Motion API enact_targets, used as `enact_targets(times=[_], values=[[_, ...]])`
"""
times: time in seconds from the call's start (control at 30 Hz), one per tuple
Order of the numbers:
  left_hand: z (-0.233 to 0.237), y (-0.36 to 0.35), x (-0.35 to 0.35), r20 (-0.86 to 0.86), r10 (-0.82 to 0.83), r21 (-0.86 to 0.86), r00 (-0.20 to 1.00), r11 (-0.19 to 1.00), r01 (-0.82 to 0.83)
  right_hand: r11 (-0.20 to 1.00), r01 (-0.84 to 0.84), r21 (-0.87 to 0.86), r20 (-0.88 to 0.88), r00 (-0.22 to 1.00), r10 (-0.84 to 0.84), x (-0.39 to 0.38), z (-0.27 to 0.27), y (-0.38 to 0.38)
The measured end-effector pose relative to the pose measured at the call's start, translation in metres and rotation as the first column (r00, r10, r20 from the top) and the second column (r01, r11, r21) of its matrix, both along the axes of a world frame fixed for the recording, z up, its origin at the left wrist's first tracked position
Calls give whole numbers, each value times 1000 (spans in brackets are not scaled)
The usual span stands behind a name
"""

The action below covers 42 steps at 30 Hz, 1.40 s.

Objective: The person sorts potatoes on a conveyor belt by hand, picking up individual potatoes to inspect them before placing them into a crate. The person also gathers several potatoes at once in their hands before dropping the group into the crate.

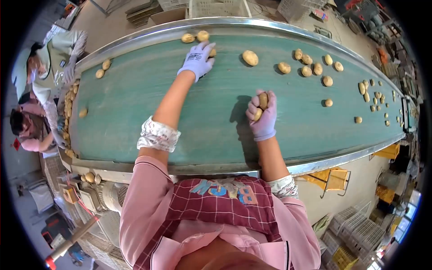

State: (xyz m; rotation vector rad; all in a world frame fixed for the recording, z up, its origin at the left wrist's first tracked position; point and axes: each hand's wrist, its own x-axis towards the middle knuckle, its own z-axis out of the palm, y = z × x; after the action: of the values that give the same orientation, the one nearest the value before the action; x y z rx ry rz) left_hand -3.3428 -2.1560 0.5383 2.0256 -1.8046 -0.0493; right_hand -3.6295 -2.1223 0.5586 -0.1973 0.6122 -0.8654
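My left hand (pixel 197 62), in a pale glove, reaches to the far side of the green conveyor belt (pixel 180 121). Its fingers curl round a potato (pixel 213 52), which shows partly beside the fingertips. Just beyond lie two more potatoes, one on the left (pixel 188 38) and one on the right (pixel 203 35). Above the belt's middle, my right hand (pixel 266 120), gloved as well, is closed on two potatoes, an upper one (pixel 263 100) and a lower one (pixel 257 114). A larger potato (pixel 250 57) rests on the belt between and beyond my hands.
Several potatoes (pixel 317 68) are scattered along the belt's right half. At the left end, potatoes (pixel 68 108) pile up beside two people (pixel 33 121). A metal rail (pixel 270 23) borders the far side. Crates (pixel 219 8) stand behind it, and a yellow stand (pixel 335 180) is at right.
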Motion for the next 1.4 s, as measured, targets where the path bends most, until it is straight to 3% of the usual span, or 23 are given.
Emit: enact_targets(times=[0.1,0.13,0.2,0.27,0.33,0.37,0.43,0.53,0.57,0.6,0.67,0.73,0.8,0.87,0.97,1.07,1.1,1.13,1.17,1.2,1.27,1.3,1.4], values=[[-1,-19,2,-416,-76,102,906,986,129,994,-94,-48,-10,996,94,-2,14,-2],[-1,-13,-1,-661,-73,121,747,972,202,993,-112,-22,9,994,112,-4,12,-5],[32,27,-33,-966,24,107,257,942,318,985,-165,45,48,985,163,-8,13,-4],[51,49,-60,-979,73,125,193,954,271,979,-192,65,36,981,190,-10,14,0],[71,57,-84,-940,208,263,271,946,187,973,-223,60,19,975,222,-20,9,-6],[77,52,-89,-948,153,210,281,959,188,976,-215,41,5,977,215,-20,6,-6],[97,14,-76,-879,111,180,463,978,108,976,-216,16,15,976,216,-21,5,-14],[104,-98,-31,-750,-88,-146,656,989,-34,985,-172,4,-11,985,172,-32,11,-12],[98,-128,-16,-253,304,-79,918,940,-333,989,-150,-5,-15,989,150,-37,13,-12],[98,-143,-18,-77,233,-305,969,920,-246,990,-142,-24,-14,990,142,-40,17,-15],[95,-157,-72,-273,-14,-81,962,997,-9,995,-88,-52,-12,996,88,-43,25,-24],[67,-160,-123,-195,-359,-19,913,932,362,996,-25,-89,46,998,29,-45,23,-21],[36,-175,-164,-142,-378,53,915,920,389,998,-16,-53,34,999,18,-44,22,-24],[25,-188,-187,-91,-291,390,952,870,303,999,-24,-24,42,999,25,-49,5,-31],[12,-180,-177,-131,-394,300,910,859,415,1000,15,5,272,962,-15,-58,-16,-38],[15,-119,-135,-60,-415,258,908,872,415,982,100,158,173,977,-127,-51,53,-37],[32,-90,-124,-343,-222,292,913,898,328,988,64,138,199,976,-91,-51,56,-34],[49,-62,-119,-581,-2,339,814,908,245,994,27,109,227,973,-51,-54,59,-33],[57,-38,-119,-888,86,183,452,967,175,997,-10,74,253,967,-10,-55,62,-34],[65,-14,-118,-998,64,63,-21,997,32,998,-46,36,275,961,34,-53,57,-34],[101,34,-122,-958,68,91,-279,993,-71,990,-138,-36,290,946,143,-47,41,-23],[110,50,-124,-910,49,108,-411,987,-121,993,-116,-17,156,981,117,-43,42,-18],[83,100,-87,-971,-4,-13,-239,999,33,997,49,-62,294,955,-29,-65,28,-24]])
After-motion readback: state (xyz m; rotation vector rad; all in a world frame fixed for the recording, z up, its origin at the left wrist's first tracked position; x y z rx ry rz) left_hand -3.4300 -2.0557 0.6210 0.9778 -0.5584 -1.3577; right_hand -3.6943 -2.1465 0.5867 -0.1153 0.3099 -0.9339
